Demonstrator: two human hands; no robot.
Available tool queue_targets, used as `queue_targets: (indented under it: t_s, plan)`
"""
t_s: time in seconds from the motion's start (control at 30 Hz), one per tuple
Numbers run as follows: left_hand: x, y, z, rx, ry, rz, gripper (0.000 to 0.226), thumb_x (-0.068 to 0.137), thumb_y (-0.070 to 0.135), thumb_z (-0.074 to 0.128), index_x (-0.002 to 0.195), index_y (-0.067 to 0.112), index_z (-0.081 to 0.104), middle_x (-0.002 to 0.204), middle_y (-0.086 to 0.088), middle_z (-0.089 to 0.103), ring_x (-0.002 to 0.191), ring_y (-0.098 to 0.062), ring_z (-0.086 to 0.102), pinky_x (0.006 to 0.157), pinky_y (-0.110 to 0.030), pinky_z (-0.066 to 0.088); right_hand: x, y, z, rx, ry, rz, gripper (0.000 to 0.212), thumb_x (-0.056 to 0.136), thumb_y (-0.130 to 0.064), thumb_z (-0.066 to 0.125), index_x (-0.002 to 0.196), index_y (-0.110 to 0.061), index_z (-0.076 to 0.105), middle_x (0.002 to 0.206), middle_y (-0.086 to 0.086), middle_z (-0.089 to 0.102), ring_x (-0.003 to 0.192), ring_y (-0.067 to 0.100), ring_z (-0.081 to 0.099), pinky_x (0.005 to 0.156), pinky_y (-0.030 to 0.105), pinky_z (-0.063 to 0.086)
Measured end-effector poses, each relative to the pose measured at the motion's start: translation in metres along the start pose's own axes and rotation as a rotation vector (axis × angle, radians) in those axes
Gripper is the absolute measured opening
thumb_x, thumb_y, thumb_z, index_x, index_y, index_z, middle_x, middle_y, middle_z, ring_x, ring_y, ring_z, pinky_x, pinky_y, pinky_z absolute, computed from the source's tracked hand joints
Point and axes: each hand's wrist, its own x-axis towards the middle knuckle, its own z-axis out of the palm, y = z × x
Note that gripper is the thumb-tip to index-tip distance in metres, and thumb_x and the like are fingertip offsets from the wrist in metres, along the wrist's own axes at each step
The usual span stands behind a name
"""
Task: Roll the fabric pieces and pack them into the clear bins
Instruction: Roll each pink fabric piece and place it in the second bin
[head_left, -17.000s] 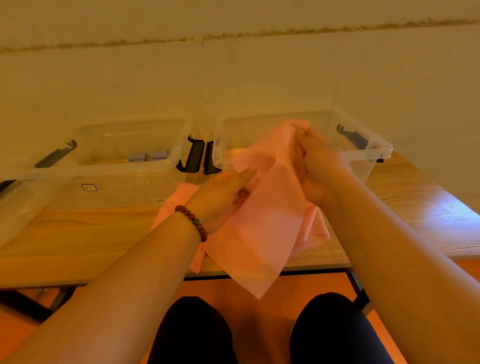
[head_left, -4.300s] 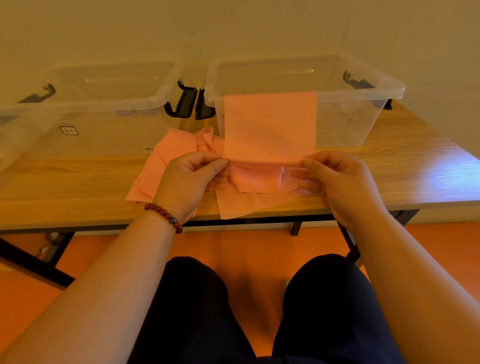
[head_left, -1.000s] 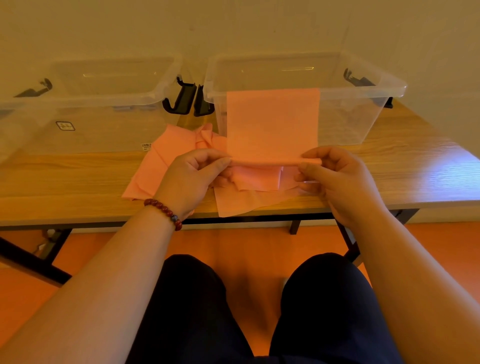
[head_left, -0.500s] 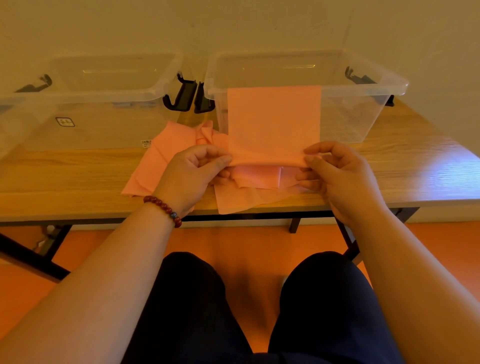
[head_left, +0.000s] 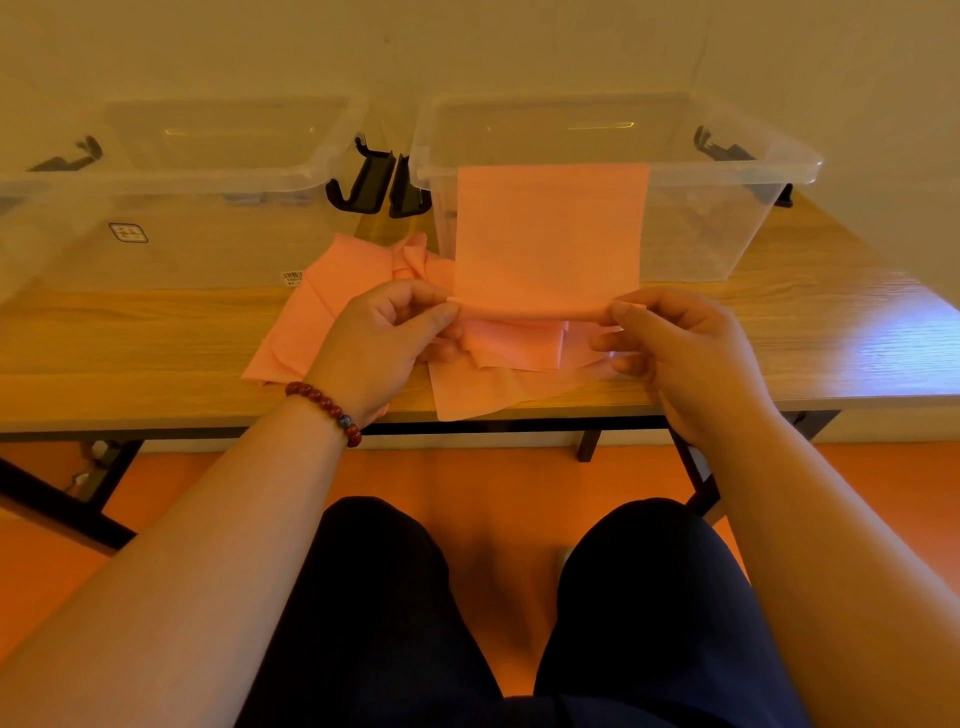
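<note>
Wooden surface against a plain wall, with two clear bins at the back: left bin and right bin. The left grip and right grip each pinch the near, thinly rolled edge of a pink fabric strip, which rises against the right bin's front. Loose pink pieces lie beneath. I see no pink roll in either bin, so I judge the task barely begun.

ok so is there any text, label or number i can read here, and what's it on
square sticker on the left clear bin: dark marks, too blurred to read
barcode sticker low on the same bin: print too small to read
pink fabric and right clear bin: no text visible
</note>
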Motion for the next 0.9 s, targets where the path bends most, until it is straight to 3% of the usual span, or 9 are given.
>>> queue_targets:
  t_s: [0.3,0.53,0.67,0.8,0.9]
  plan:
    - [-0.0004,0.003,0.002,-0.047,0.008,0.006,0.017,0.091,0.006,0.06,0.09,0.023,0.059,0.075,-0.002,0.066,0.066,-0.009,0.065,0.064,-0.022,0.057,0.0014,-0.0002,-0.0001,0.014,0.019,0.005,0.009,0.094,-0.011,0.06,0.093,-0.018,0.066,0.069,-0.001,0.068,0.062,0.01,0.064,0.056,0.022,0.05]
    - [-0.0013,0.002,0.0007,-0.039,-0.009,-0.008,0.018,0.087,0.005,0.063,0.09,0.023,0.065,0.08,0.002,0.069,0.067,-0.007,0.066,0.067,-0.021,0.057,0.0001,-0.0013,-0.0016,0.031,0.011,0.027,0.012,0.093,-0.005,0.058,0.098,-0.014,0.065,0.076,0.003,0.068,0.066,0.012,0.067,0.057,0.021,0.051]
    - [-0.0005,0.0013,0.0012,-0.009,0.011,0.016,0.014,0.09,0.01,0.061,0.09,0.023,0.066,0.076,0.006,0.069,0.071,-0.006,0.066,0.07,-0.024,0.058,-0.0003,-0.0007,0.0001,0.049,0.018,0.017,0.007,0.094,-0.012,0.06,0.091,-0.014,0.065,0.074,0.003,0.068,0.067,0.013,0.068,0.058,0.021,0.052]
    - [0.0,-0.0002,0.0002,-0.002,0.008,0.018,0.011,0.09,0.014,0.061,0.09,0.024,0.066,0.084,0.002,0.071,0.08,-0.014,0.067,0.076,-0.03,0.058,-0.0013,-0.0012,0.0003,0.07,0.022,0.015,0.008,0.095,-0.011,0.059,0.092,-0.012,0.066,0.084,0.004,0.072,0.076,0.015,0.072,0.063,0.022,0.057]
    - [-0.0004,-0.0001,0.001,0.01,0.012,0.013,0.012,0.09,0.013,0.062,0.089,0.024,0.066,0.083,0.002,0.071,0.077,-0.014,0.067,0.074,-0.027,0.058,-0.0013,-0.0009,-0.0006,0.047,0.026,0.016,0.007,0.094,-0.011,0.059,0.096,-0.01,0.066,0.083,0.005,0.071,0.073,0.013,0.071,0.062,0.021,0.055]
